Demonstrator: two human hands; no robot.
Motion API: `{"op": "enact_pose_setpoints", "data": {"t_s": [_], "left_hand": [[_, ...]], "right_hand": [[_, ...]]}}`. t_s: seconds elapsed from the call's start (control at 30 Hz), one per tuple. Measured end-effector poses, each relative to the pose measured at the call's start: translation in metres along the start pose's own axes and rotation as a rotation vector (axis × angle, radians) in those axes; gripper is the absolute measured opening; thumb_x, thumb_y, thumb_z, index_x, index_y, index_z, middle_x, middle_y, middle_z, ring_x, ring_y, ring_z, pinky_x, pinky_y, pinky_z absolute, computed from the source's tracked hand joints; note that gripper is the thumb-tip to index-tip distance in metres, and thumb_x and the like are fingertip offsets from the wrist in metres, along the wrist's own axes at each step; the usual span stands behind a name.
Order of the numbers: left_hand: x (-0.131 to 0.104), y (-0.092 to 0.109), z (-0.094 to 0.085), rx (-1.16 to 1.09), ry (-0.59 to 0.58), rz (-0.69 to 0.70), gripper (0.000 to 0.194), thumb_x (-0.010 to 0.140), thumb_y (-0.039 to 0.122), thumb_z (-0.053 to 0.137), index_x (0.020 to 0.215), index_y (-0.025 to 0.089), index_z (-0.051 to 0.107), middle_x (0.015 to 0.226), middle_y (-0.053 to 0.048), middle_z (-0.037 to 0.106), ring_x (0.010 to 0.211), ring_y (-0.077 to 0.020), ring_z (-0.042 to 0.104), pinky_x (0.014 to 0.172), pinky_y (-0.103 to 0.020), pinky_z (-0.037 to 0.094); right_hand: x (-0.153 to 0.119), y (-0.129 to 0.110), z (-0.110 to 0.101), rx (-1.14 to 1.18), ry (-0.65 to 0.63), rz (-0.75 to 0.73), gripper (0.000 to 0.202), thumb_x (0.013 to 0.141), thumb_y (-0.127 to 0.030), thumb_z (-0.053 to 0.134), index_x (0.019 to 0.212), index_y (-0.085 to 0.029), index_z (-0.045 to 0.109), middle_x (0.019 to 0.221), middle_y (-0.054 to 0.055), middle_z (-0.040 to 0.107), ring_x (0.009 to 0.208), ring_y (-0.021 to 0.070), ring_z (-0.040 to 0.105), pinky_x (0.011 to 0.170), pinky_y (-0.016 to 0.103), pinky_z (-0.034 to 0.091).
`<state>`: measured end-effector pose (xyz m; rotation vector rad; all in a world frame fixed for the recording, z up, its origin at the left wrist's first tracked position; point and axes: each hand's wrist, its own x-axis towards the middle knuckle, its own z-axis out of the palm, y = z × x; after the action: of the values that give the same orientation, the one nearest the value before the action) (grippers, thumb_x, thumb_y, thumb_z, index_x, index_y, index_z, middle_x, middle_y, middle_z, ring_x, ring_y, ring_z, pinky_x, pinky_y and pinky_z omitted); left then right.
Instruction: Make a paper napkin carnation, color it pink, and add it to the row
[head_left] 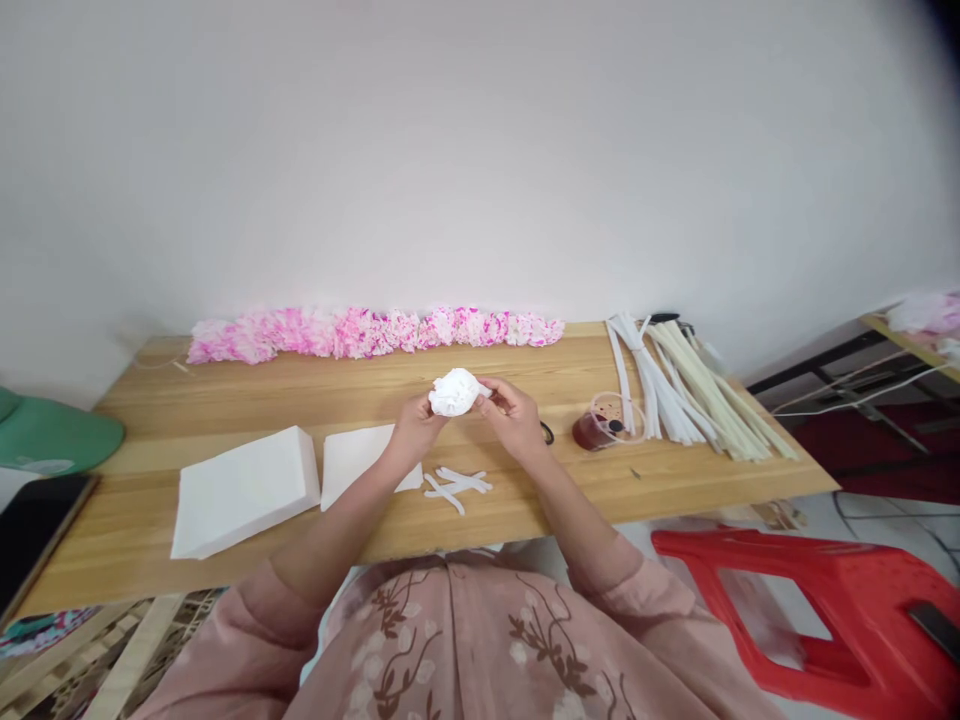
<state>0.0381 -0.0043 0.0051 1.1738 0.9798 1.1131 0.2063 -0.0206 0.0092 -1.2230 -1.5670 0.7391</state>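
A white crumpled paper flower (454,392) is held up between my two hands, above the middle of the wooden table. My left hand (421,418) has its fingers closed on the flower's left side. My right hand (510,412) pinches the flower's right side. Several short white strips (457,485) lie crossed on the table below my hands. A flat stack of white paper sheets (352,460) lies partly under my left forearm, beside a thick white paper block (244,490).
Pink and white paper flowers (360,332) line the wall edge of the wooden table (525,510). At the right are a cup of dark red liquid (592,430) and long white and cream strips (660,390). A green cap (60,432), a phone (41,530) and a red stool (847,580) flank me.
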Motion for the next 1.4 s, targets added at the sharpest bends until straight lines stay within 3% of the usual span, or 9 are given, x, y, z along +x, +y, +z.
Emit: {"op": "enact_pose_setpoints", "data": {"t_s": [0.13, 0.23, 0.33, 0.43, 0.53, 0.67, 0.97, 1.2, 1.4], "left_hand": [[0.000, 0.004, 0.000, -0.012, 0.093, 0.047, 0.034, 0.061, 0.036, 0.083, 0.086, 0.015, 0.073, 0.096, -0.009, 0.077, 0.095, -0.0261, 0.070, 0.098, -0.043, 0.050], [-0.002, 0.007, 0.001, -0.012, 0.106, 0.050, 0.031, 0.063, 0.035, 0.080, 0.085, 0.015, 0.072, 0.091, -0.008, 0.077, 0.088, -0.0240, 0.070, 0.095, -0.042, 0.052], [-0.003, 0.007, 0.002, -0.005, 0.099, 0.032, 0.027, 0.066, 0.034, 0.077, 0.084, 0.015, 0.072, 0.083, -0.006, 0.076, 0.082, -0.0230, 0.071, 0.090, -0.042, 0.054], [-0.004, 0.006, 0.002, -0.005, 0.095, 0.021, 0.026, 0.067, 0.032, 0.076, 0.085, 0.015, 0.072, 0.081, -0.006, 0.076, 0.079, -0.0221, 0.070, 0.088, -0.041, 0.055], [-0.004, 0.005, 0.001, -0.012, 0.085, 0.014, 0.029, 0.066, 0.034, 0.077, 0.087, 0.015, 0.072, 0.081, -0.005, 0.076, 0.076, -0.0217, 0.070, 0.086, -0.041, 0.055], [-0.002, 0.000, 0.000, -0.008, 0.058, 0.029, 0.035, 0.062, 0.037, 0.083, 0.087, 0.014, 0.073, 0.090, -0.008, 0.077, 0.086, -0.0243, 0.071, 0.092, -0.042, 0.054], [0.001, -0.004, -0.003, -0.006, 0.089, 0.045, 0.036, 0.057, 0.033, 0.087, 0.084, 0.013, 0.075, 0.098, -0.011, 0.076, 0.102, -0.0283, 0.069, 0.100, -0.044, 0.050], [-0.001, 0.004, 0.000, 0.011, 0.110, 0.013, 0.031, 0.060, 0.038, 0.084, 0.078, 0.015, 0.074, 0.081, -0.008, 0.076, 0.091, -0.0271, 0.071, 0.095, -0.044, 0.053], [-0.001, 0.006, 0.001, -0.026, 0.114, 0.028, 0.032, 0.057, 0.039, 0.085, 0.075, 0.014, 0.074, 0.084, -0.009, 0.077, 0.093, -0.0283, 0.071, 0.094, -0.045, 0.054]], "right_hand": [[-0.014, -0.059, -0.043, -0.438, 0.055, -0.262, 0.034, 0.092, -0.034, 0.057, 0.125, -0.026, 0.064, 0.113, 0.008, 0.072, 0.103, 0.0232, 0.065, 0.090, 0.039, 0.052], [-0.023, -0.092, -0.100, -0.637, 0.149, -0.342, 0.024, 0.094, -0.030, 0.055, 0.113, -0.026, 0.069, 0.101, 0.005, 0.074, 0.092, 0.0206, 0.068, 0.084, 0.036, 0.052], [-0.028, -0.095, -0.157, -0.843, 0.132, -0.272, 0.022, 0.094, -0.035, 0.056, 0.106, -0.026, 0.072, 0.098, 0.005, 0.075, 0.090, 0.0215, 0.069, 0.081, 0.037, 0.051], [-0.033, -0.079, -0.190, -1.022, -0.066, -0.175, 0.026, 0.093, -0.043, 0.055, 0.101, -0.027, 0.074, 0.094, 0.004, 0.076, 0.083, 0.0217, 0.069, 0.073, 0.035, 0.047], [-0.036, -0.061, -0.193, -1.027, -0.250, -0.099, 0.028, 0.089, -0.044, 0.061, 0.110, -0.030, 0.071, 0.084, 0.000, 0.074, 0.074, 0.0188, 0.066, 0.070, 0.033, 0.042], [-0.036, -0.045, -0.178, -0.968, -0.282, -0.036, 0.020, 0.087, -0.040, 0.063, 0.101, -0.029, 0.071, 0.082, -0.002, 0.073, 0.071, 0.0157, 0.064, 0.069, 0.031, 0.039], [-0.027, -0.016, -0.187, -0.944, -0.058, 0.067, 0.024, 0.086, -0.042, 0.062, 0.083, -0.020, 0.071, 0.069, 0.001, 0.068, 0.058, 0.0142, 0.055, 0.058, 0.028, 0.034], [-0.032, -0.041, -0.207, -0.817, 0.219, 0.186, 0.028, 0.085, -0.044, 0.066, 0.096, -0.019, 0.074, 0.069, 0.004, 0.066, 0.062, 0.0139, 0.055, 0.059, 0.027, 0.037], [-0.033, -0.048, -0.208, -0.820, 0.224, 0.184, 0.021, 0.083, -0.037, 0.068, 0.094, -0.020, 0.074, 0.069, 0.005, 0.065, 0.063, 0.0145, 0.055, 0.061, 0.028, 0.038]]}}
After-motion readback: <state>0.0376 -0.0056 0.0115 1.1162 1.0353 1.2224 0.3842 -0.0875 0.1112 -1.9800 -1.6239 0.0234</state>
